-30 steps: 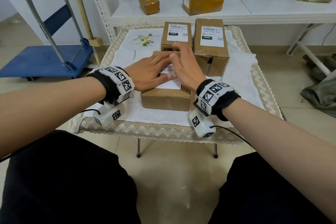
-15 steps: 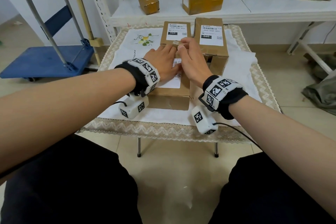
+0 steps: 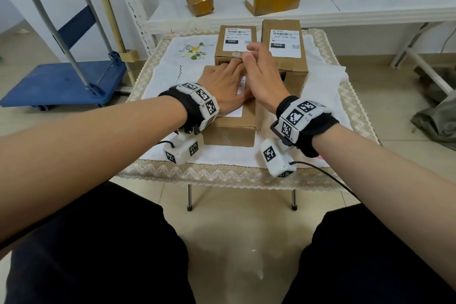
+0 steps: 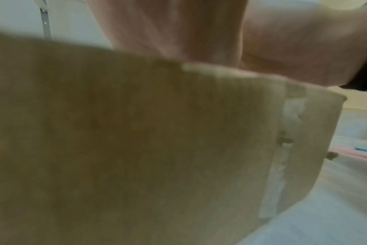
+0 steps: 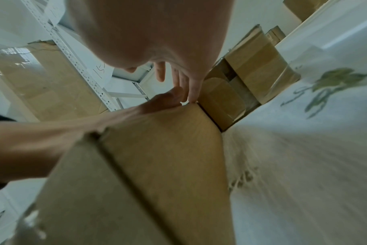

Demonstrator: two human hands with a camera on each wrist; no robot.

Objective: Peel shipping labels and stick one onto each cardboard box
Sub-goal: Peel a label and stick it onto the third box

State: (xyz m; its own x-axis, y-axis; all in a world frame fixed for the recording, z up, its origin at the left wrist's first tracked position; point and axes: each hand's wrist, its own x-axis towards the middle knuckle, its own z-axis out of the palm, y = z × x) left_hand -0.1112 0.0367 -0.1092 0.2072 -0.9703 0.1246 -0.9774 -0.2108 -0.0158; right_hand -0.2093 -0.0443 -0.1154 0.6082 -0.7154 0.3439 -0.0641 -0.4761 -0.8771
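The near cardboard box (image 3: 229,131) lies on the small table with a white shipping label (image 3: 236,111) on its top. My left hand (image 3: 222,87) lies flat on that label, fingers straight and pointing to the far end. My right hand (image 3: 261,74) stands on its edge just right of it, fingers straight; in the right wrist view its fingertips (image 5: 192,97) touch the box's far corner (image 5: 157,157). The left wrist view shows only a blurred box side (image 4: 136,149) under my palm. Two labelled boxes (image 3: 235,43) (image 3: 283,44) stand directly behind.
A white embroidered cloth (image 3: 172,74) covers the table, its lace edge toward me. Behind is a white shelf (image 3: 345,7) with several more boxes. A blue trolley (image 3: 61,81) stands at the left and a dark bag (image 3: 439,116) on the floor at the right.
Both hands slid forward along the label toward the box's far end. My right hand has since risen from flat onto its edge, while the left stays pressed down.
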